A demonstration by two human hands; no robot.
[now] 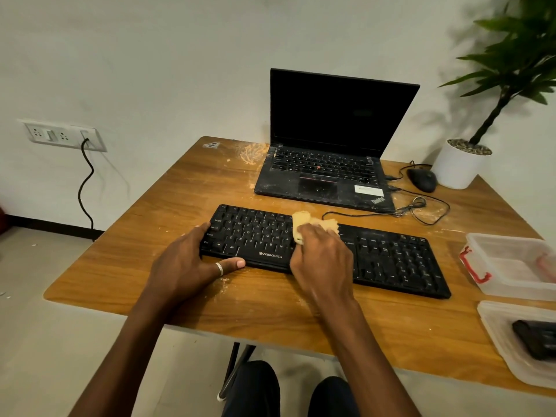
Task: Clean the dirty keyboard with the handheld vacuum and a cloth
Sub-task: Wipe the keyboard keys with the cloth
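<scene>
Two hands work the keyboard (pixel 391 260), which lies across the middle of the table (pixel 150 212). The left hand (pixel 192 260) clamps its left end, fingers over the side and thumb along the front edge. Light and rigid, it would likely skid unless braced there. The right hand (pixel 322 254) bunches the soft yellow cloth (pixel 304 221) onto the middle keys, fingers curled round it. Behind stands a dusty laptop (pixel 325 176). A loose cable (pixel 421 206) loops near the keyboard's back edge, a likely snag. Farther right are a mouse (pixel 421 179) and plastic tubs (pixel 511 266).
</scene>
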